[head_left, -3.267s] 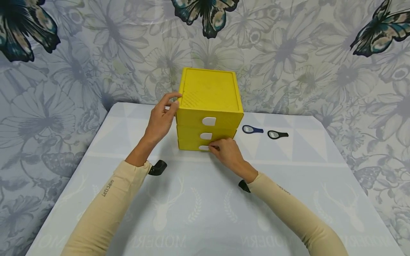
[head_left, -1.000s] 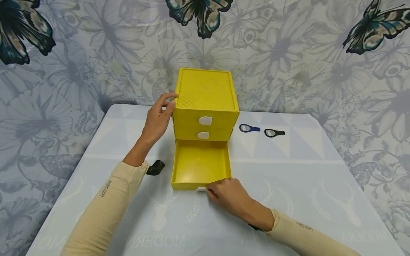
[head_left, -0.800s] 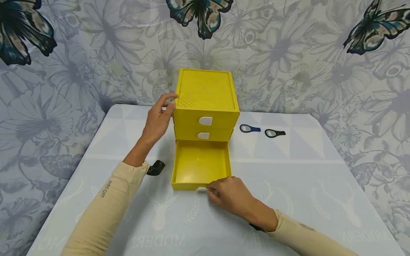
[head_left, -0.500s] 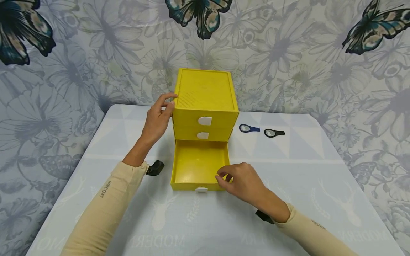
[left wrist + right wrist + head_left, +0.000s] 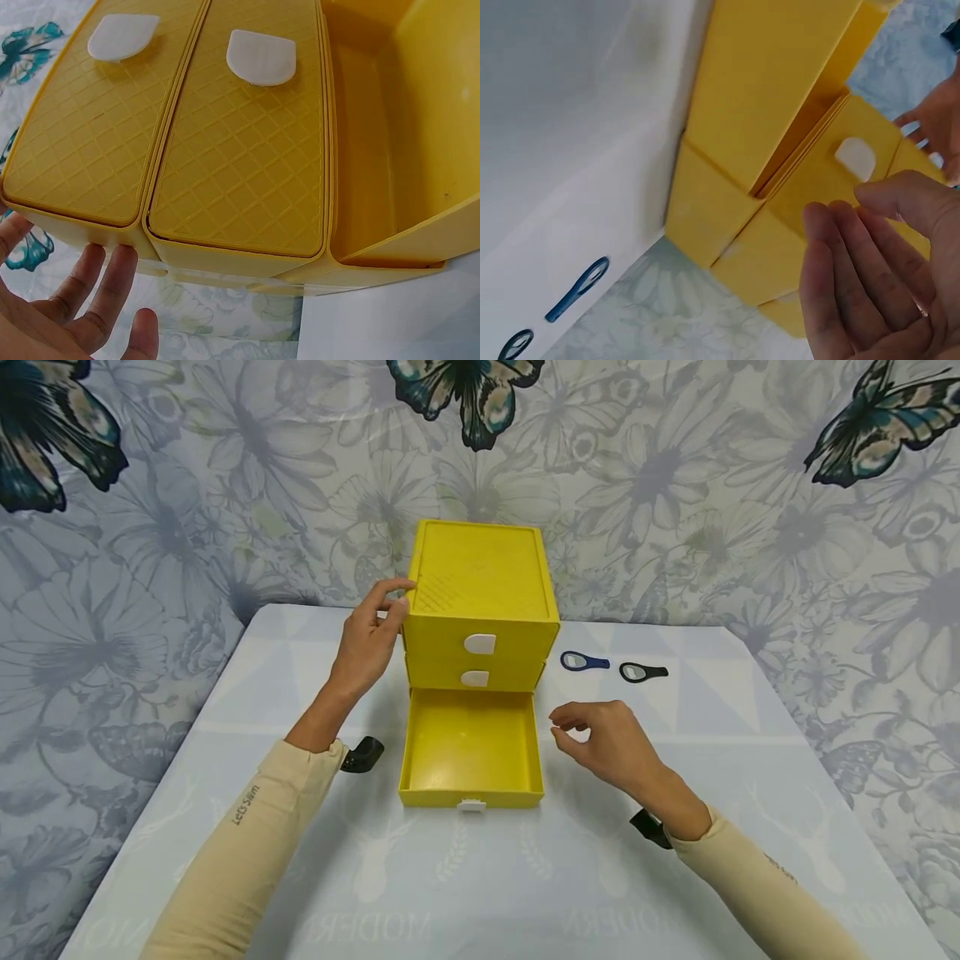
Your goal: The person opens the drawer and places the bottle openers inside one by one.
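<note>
Touching the cabinet (image 5: 480,578) edge, left fingers (image 5: 112,289) spread; right fingers (image 5: 877,277) half-curl, empty, clear of the drawer (image 5: 435,797).

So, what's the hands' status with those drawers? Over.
Left hand touching yellow drawer unit. Right hand empty, beside open bottom drawer. No contents visible; nothing in its way.

The left hand (image 5: 367,645) and right hand (image 5: 611,743) are bare. The left sleeve (image 5: 247,856) and right sleeve (image 5: 757,887) are beige, with small dark letters (image 5: 246,805). Near their wrist edges are a curved black piece (image 5: 363,755) and a squarer black piece (image 5: 650,828).
</note>
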Demonstrator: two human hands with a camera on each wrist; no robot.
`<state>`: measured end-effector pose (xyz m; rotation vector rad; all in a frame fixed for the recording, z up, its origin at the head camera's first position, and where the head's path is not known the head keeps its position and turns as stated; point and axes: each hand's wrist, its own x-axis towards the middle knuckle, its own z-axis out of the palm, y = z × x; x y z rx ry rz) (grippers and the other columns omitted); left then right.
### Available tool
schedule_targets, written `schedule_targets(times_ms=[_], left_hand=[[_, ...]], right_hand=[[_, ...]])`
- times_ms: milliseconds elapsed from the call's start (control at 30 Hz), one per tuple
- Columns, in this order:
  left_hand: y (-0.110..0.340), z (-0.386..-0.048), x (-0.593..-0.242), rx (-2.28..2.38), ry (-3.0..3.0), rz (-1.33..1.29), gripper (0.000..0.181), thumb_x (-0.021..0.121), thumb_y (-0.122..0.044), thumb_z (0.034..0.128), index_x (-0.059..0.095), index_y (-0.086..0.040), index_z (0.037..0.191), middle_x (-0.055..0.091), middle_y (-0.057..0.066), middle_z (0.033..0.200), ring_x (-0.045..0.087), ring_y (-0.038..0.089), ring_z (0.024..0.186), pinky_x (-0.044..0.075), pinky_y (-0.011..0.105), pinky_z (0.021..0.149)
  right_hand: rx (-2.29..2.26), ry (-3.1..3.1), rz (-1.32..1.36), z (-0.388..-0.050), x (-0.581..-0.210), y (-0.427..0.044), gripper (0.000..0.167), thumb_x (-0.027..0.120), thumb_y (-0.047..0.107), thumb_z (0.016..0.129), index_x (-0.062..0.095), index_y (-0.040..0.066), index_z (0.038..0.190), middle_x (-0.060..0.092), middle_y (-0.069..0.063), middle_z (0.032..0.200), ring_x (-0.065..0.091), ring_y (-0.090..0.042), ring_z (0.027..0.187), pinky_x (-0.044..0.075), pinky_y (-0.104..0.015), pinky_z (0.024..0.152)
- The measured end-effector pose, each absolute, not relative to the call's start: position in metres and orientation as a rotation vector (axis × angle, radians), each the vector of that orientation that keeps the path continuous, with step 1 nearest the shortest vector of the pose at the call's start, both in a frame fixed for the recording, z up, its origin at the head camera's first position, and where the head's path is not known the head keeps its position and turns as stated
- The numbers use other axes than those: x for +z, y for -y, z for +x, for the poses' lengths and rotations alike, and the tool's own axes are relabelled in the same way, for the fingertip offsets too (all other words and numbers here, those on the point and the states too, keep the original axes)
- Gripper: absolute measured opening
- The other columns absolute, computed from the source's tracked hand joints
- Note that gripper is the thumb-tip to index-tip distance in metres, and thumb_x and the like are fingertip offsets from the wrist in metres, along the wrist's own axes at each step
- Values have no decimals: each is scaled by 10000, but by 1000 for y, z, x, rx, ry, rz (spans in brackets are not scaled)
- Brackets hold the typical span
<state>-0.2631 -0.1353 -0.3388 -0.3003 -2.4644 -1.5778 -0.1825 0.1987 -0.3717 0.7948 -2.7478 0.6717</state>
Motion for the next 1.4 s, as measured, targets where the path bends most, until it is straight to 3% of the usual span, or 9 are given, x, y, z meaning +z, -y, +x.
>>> schedule_targets(times_ms=[300,467,900,1233,1400], left_hand=[[139,-263,-338,-1583,2462,-305,434,408,-467,1065,494,-271,1443,566,168,1313,609,301,908,455,414,729],[142,-264,-339,-1581,2461,-302,438,406,-470,1065,495,-267,1443,569,169,1294,607,305,896,453,412,723],[140,-264,-340,-1565,2467,-292,423,395,-463,1068,502,-281,1435,576,150,1303,542,266,804,420,398,638],[136,-263,-338,-1589,2464,-310,415,403,-447,1071,502,-276,1437,574,158,1328,597,307,883,428,408,664],[137,-263,-337,-1581,2469,-309,410,403,-441,1072,503,-278,1435,579,154,1318,571,280,809,425,399,641]], right_hand=[[566,2981,905,-232,-369,-223,286,732,90,896,720,98,1182,723,-64,1180,680,-281,1046,558,-458,881],[489,3020,1066,-265,-373,-234,284,724,61,902,700,96,1183,670,-86,1248,612,-314,1192,509,-489,977],[285,3139,1182,-339,-388,-248,255,652,-46,908,723,27,1142,581,-158,1379,481,-374,1305,479,-511,999],[187,3264,1072,-368,-411,-259,396,569,-110,915,687,67,1249,553,-145,1422,432,-369,1355,414,-535,1074],[203,3293,1059,-376,-417,-259,425,547,-121,915,665,75,1274,559,-152,1413,459,-379,1347,400,-538,1091]])
